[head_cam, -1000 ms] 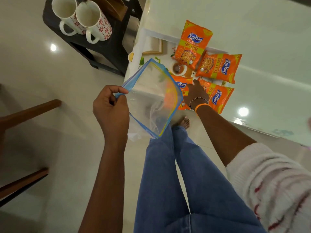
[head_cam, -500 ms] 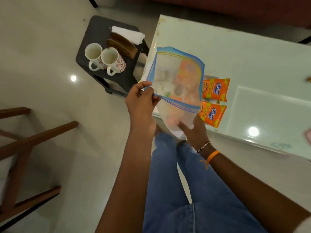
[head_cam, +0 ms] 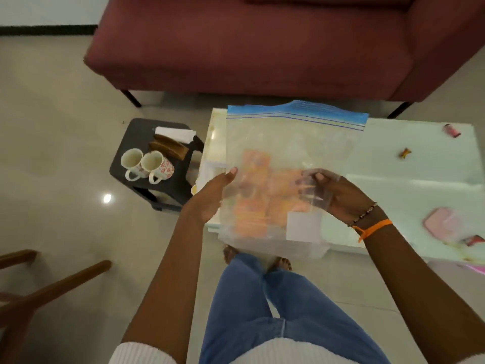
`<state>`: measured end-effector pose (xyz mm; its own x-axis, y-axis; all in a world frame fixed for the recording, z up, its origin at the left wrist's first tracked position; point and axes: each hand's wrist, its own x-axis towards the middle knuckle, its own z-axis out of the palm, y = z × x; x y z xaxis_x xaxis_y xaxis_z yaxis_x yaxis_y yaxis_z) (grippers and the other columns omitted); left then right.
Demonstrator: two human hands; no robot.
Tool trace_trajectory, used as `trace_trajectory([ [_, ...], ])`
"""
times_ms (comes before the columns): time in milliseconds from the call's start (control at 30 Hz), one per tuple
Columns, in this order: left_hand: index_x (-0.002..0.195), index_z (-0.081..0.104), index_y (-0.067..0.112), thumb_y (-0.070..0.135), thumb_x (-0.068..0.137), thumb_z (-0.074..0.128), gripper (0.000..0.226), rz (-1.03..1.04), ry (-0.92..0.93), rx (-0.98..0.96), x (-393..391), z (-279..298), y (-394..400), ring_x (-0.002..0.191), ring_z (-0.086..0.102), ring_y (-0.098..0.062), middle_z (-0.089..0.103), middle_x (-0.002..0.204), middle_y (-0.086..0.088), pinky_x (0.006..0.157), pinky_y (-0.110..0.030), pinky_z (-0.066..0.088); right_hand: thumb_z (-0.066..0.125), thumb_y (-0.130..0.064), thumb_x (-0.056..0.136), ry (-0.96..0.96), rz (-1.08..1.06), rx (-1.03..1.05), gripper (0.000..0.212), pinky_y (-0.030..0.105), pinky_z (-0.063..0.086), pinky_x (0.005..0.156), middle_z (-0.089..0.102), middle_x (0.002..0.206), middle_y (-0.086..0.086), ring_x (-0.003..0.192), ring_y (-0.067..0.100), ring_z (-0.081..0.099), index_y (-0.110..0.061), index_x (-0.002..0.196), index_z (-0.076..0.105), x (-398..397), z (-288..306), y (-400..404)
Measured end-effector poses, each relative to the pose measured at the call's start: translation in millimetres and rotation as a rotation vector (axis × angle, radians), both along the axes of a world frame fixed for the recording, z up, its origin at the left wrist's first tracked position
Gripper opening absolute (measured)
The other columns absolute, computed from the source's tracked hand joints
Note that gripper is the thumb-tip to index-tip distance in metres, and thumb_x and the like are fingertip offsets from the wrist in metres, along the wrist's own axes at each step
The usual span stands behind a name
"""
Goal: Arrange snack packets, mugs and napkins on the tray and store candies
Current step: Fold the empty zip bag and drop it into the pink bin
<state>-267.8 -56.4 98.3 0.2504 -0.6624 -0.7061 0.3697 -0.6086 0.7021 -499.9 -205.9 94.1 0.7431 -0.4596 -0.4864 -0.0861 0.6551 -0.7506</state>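
**Zip bag held up in both hands over the table edge**

Nearest stands the person, in blue jeans (head_cam: 275,311), bare feet on the tiled floor (head_cam: 65,179). Part of a wooden chair frame (head_cam: 52,287) shows at the near left.

Both hands hold a clear zip bag (head_cam: 291,158) upright in front of the body. The left hand (head_cam: 210,198) grips its left edge, thumb on the near face and fingers behind. The right hand (head_cam: 338,195) is closed on the right side of the bag, fingers pinching the plastic. The blue seal strip is at the top. I cannot tell whether the bag holds anything.

The bag blocks the view of the near-left part of the white glass table (head_cam: 406,195). The orange snack packets (head_cam: 259,198) show only as blurred shapes through the plastic, and what they lie on is hidden.

On the table to the right lie a pink flat object (head_cam: 443,223), a red wrapped candy (head_cam: 473,240) just beside it, a small orange-brown candy (head_cam: 405,152) farther off, and a pink one (head_cam: 452,130) at the far edge.

Left of the table stands a dark stool (head_cam: 173,185). It carries two flowered mugs (head_cam: 147,165) side by side, both seeming empty, a wooden holder (head_cam: 169,148) behind them, and white napkins (head_cam: 174,134) beyond.

A maroon sofa (head_cam: 262,48) stands farthest, against the wall.
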Motion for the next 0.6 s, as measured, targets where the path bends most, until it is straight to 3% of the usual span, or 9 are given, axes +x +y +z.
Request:
trace_trajectory([
  [33,0.123,0.059,0.017,0.049,0.077,0.062,0.056,-0.003,0.021,-0.078,-5,-1,-7,0.109,0.063,-0.016,0.067,0.117,-0.002,0.095,-0.036,0.046,0.041,-0.017,0.094,0.049,-0.030,-0.016,0.029,0.026,0.058,0.072,0.076,0.082,-0.003,0.075,0.014,0.070,-0.019,0.098,0.070,-7,2,-5],
  [100,0.111,0.064,0.010,0.021,0.089,0.058,0.025,0.133,-0.023,-0.205,-15,2,-24,0.081,0.070,-0.011,0.071,0.086,-0.002,0.083,-0.029,0.054,0.047,-0.014,0.094,0.197,-0.140,-0.083,0.027,0.022,0.058,0.064,0.073,0.072,-0.001,0.066,0.013,0.068,-0.014,0.119,0.056,-17,5,-12],
  [167,0.113,0.058,0.013,0.005,0.091,0.052,0.024,0.292,-0.058,-0.245,-26,9,-41,0.063,0.068,-0.008,0.069,0.072,-0.001,0.074,-0.026,0.056,0.049,0.002,0.091,0.281,-0.329,-0.139,0.043,0.020,0.058,0.058,0.066,0.072,0.008,0.058,0.011,0.067,-0.019,0.127,0.041,-30,8,-15],
  [233,0.124,0.043,0.024,-0.005,0.090,0.050,0.045,0.367,-0.058,-0.290,-35,17,-52,0.057,0.066,-0.008,0.066,0.072,-0.004,0.064,-0.023,0.057,0.046,0.017,0.085,0.301,-0.434,-0.284,0.057,0.018,0.058,0.059,0.059,0.074,0.010,0.063,0.012,0.064,-0.024,0.124,0.038,-43,13,-14],
  [333,0.127,0.051,0.019,-0.008,0.089,0.047,0.047,0.109,-0.240,-0.330,-44,26,-58,0.072,0.062,-0.008,0.067,0.090,-0.008,0.065,-0.016,0.053,0.041,0.019,0.084,0.367,-0.409,-0.501,0.052,0.022,0.051,0.072,0.054,0.077,0.005,0.073,0.013,0.053,-0.009,0.127,0.053,-59,21,-16],
  [400,0.128,0.055,0.021,-0.003,0.087,0.054,0.047,-0.122,-0.430,-0.325,-44,33,-59,0.079,0.053,-0.009,0.060,0.100,-0.004,0.069,-0.016,0.046,0.056,0.010,0.083,0.451,-0.345,-0.657,0.050,0.019,0.043,0.076,0.053,0.087,0.005,0.080,0.016,0.050,-0.012,0.128,0.055,-69,28,-18],
  [500,0.131,0.051,0.023,0.006,0.076,0.072,0.062,-0.359,-0.621,-0.286,-43,43,-69,0.075,0.047,-0.009,0.051,0.085,0.009,0.070,-0.011,0.039,0.077,-0.008,0.071,0.605,-0.242,-0.846,0.058,0.009,0.038,0.073,0.051,0.091,0.002,0.087,0.017,0.047,-0.015,0.125,0.058,-82,36,-24],
  [600,0.106,0.069,0.011,0.015,0.075,0.074,0.032,-0.446,-1.056,-0.283,-52,50,-84,0.076,0.046,-0.014,0.044,0.073,0.009,0.065,-0.003,0.033,0.076,-0.026,0.073,0.971,-0.148,-0.983,0.033,0.028,0.035,0.081,0.050,0.083,0.001,0.099,0.030,0.042,-0.013,0.104,0.071,-85,40,-27],
])
